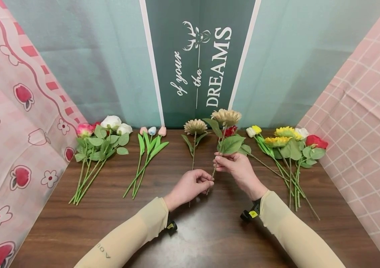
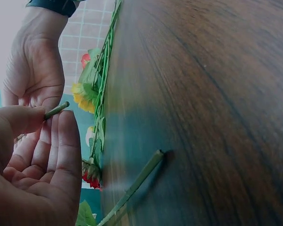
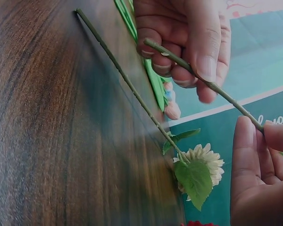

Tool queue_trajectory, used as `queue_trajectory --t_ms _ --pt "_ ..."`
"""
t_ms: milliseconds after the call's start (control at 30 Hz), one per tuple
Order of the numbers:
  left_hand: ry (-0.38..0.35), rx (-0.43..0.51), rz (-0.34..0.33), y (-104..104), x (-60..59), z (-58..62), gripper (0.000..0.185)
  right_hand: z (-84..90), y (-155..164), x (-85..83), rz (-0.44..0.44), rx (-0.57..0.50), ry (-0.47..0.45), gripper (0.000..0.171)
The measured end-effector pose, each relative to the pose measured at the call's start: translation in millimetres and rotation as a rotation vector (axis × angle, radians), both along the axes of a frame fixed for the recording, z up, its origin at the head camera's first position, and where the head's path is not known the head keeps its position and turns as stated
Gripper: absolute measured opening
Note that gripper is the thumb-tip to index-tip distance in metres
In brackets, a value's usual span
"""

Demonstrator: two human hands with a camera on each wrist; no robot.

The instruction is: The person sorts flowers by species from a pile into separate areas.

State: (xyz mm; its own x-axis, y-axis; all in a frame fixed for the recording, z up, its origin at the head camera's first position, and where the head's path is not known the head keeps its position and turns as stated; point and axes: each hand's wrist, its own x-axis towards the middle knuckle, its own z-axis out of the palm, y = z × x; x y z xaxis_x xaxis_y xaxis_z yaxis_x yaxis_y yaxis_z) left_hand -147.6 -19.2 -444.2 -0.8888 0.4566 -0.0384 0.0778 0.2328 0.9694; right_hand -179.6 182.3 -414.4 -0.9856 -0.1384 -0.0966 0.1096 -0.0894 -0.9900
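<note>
beige flower [image 1: 226, 117] stem pinched between both hands' fingers [image 1: 219, 163], above table [image 1: 76, 223]

We seem to be in a staged craft booth rather than a lived-in room: a dark wood-grain worktop [image 1: 210, 238] is boxed in by a hung green "DREAMS" banner [image 1: 200, 63] and pink printed cloths [image 1: 12, 111], with sorted bunches of artificial flowers [image 1: 99, 145] laid out in a row.

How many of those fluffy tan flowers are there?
2. One tan flower lies on the table in the middle. The other tan flower is lifted up, its stem pinched by the left hand and the right hand. None looks hidden.
</note>
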Motion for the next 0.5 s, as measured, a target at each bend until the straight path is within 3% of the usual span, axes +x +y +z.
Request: queue_trajectory --t_ms 300,500 --pt "0.032 -0.043 0.010 -7 -6.3 2.4 0.010 -5.8 -6 -2.8 0.048 0.056 -0.007 0.036" --pt "0.136 -0.225 0.018 -27 -27.6 12.2 0.006 -10.8 1 -7.3 0.068 0.187 0.026 0.042"
